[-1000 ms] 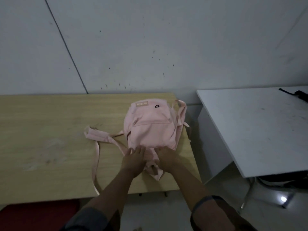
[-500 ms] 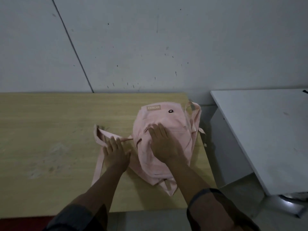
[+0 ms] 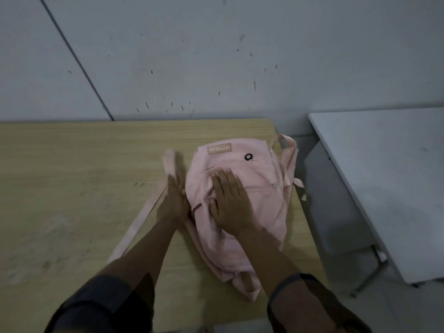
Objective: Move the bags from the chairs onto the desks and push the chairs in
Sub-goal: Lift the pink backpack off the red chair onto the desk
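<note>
A pink backpack (image 3: pixel 259 188) lies flat on the wooden desk (image 3: pixel 72 188), near its right edge, with its label toward the wall. My right hand (image 3: pixel 230 203) rests palm down on the front of the bag, fingers spread. Pressed edge-on against the bag's left side is my left hand (image 3: pixel 174 200), fingers straight, lying over a pink strap (image 3: pixel 169 159) that trails across the desk. Neither hand grips anything. No chair is in view.
A white desk (image 3: pixel 384 176) stands to the right, separated from the wooden desk by a gap down to the floor. A grey wall runs close behind both desks.
My left hand moved right, from the strap to the bag's left side. My right hand stayed flat on the bag. The view has moved closer to the desk.
</note>
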